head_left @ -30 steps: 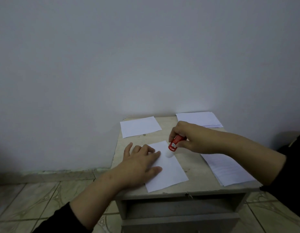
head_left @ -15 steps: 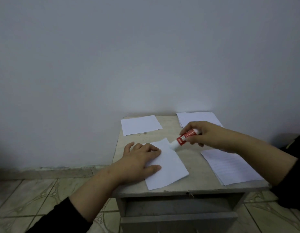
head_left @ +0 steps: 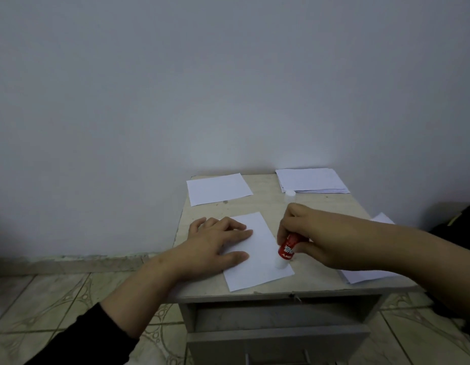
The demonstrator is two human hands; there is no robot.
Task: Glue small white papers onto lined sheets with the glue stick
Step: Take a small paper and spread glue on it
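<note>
White lettering on the red glue stick (head_left: 288, 247) label is too blurred to read.

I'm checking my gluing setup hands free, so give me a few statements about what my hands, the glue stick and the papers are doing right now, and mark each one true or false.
1. The right hand grips the glue stick. True.
2. The glue stick's tip points up, away from the paper. False: its white tip is down on the small white paper, near that sheet's right edge.
3. The left hand lies flat on the small white paper. True.
4. The white cap is on the glue stick. False: it stands on the table, by the stack of papers at the back right.
5. A single white sheet lies at the table's back left. True.
</note>
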